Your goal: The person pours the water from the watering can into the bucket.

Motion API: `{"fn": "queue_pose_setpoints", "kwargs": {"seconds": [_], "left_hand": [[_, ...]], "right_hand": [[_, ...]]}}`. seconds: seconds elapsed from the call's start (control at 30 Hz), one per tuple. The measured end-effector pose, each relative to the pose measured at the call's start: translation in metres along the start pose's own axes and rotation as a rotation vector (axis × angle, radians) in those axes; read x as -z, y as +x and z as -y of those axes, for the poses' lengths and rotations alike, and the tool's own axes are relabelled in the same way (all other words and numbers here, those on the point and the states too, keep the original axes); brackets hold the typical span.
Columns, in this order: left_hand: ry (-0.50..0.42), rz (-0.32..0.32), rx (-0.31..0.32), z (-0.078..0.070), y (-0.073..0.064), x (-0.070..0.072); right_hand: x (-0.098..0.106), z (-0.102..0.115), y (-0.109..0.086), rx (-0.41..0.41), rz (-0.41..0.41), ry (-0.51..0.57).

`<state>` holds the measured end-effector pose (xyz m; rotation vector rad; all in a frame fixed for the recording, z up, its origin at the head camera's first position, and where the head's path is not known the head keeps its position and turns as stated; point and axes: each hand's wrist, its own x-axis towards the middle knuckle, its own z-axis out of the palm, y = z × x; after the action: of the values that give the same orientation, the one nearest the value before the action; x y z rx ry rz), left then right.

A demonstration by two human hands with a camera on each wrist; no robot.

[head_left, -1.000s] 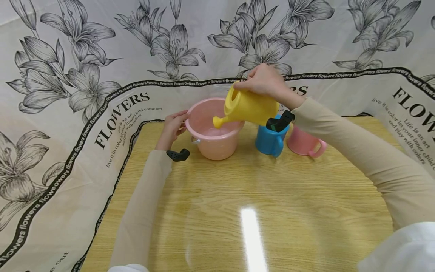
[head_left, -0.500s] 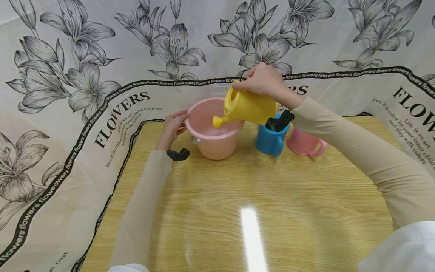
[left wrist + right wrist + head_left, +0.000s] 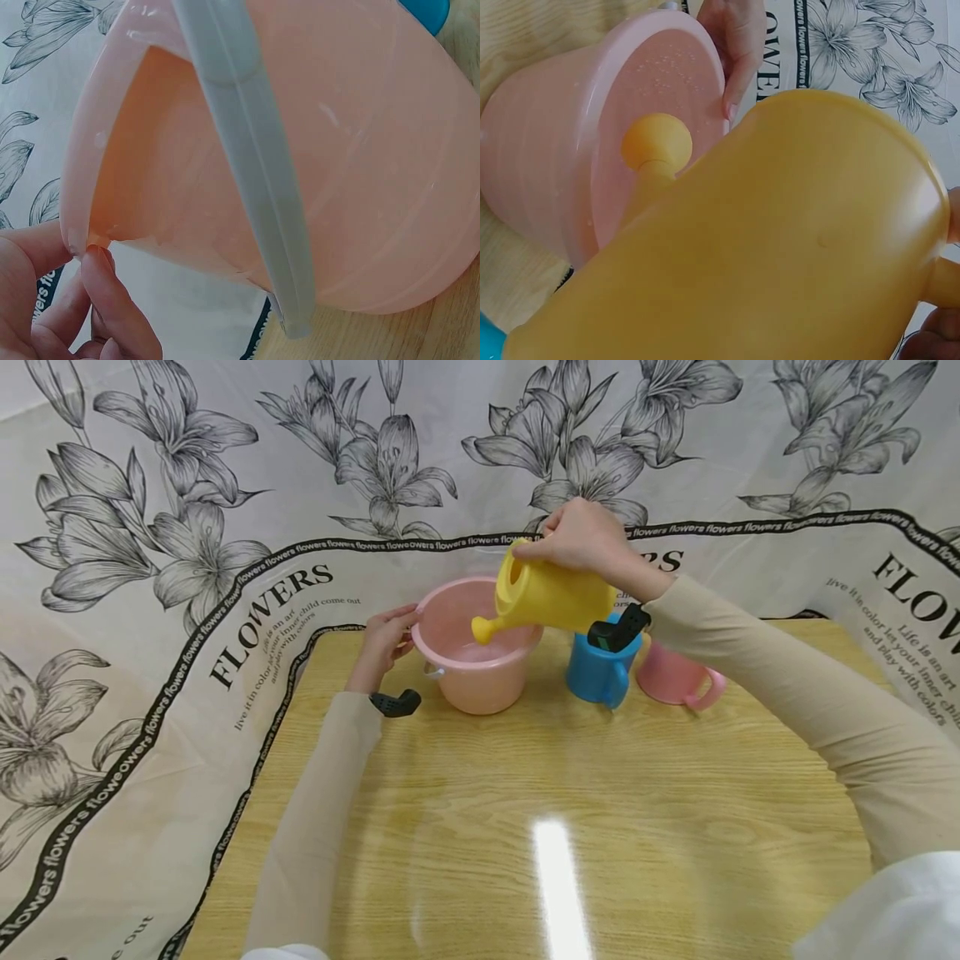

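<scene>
A pink bucket [image 3: 480, 685] stands on the table with a pale handle [image 3: 259, 172] hanging down its side. My left hand [image 3: 385, 643] pinches the bucket's rim at its left, thumb and fingers on either side in the left wrist view. Above the bucket, my right hand [image 3: 588, 539] grips a yellow watering can [image 3: 558, 597] by its handle. The can is tipped to the left, its round spout head [image 3: 657, 142] over the bucket's opening. Small droplets or bubbles show inside the bucket in the right wrist view. Whether water is flowing I cannot tell.
A blue mug [image 3: 596, 672] stands right of the bucket, partly beneath the can and the right wrist's camera. Beside it is a pink mug [image 3: 671, 677], partly behind the right sleeve. A flower-printed cloth [image 3: 420, 460] rises behind and to the left of the wooden table [image 3: 465, 827].
Both hands, the bucket and the tipped watering can keep their places. Only a very slight shift of the whole head view shows.
</scene>
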<state>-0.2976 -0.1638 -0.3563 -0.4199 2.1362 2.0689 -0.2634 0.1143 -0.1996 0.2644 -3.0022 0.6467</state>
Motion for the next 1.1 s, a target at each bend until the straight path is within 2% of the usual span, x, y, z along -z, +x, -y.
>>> {"fn": "queue_pose_setpoints", "kwargs": {"seconds": [0.23,0.7,0.9,1.1], "left_hand": [[-0.003,0.004,-0.022,0.0022,-0.0002,-0.0001],[0.015,-0.002,-0.012,0.0013,-0.0033,-0.0004],[0.013,-0.001,-0.025,0.0013,-0.0041,-0.0004],[0.019,0.001,-0.011,-0.0002,-0.0047,-0.0014]], "right_hand": [[-0.0014,0.0015,0.0009,0.0,-0.015,-0.007],[-0.0028,0.0019,0.0006,0.009,0.006,-0.026],[-0.0016,0.0029,0.0004,-0.006,-0.003,-0.017],[-0.0014,0.0023,-0.001,0.003,-0.015,-0.005]]}}
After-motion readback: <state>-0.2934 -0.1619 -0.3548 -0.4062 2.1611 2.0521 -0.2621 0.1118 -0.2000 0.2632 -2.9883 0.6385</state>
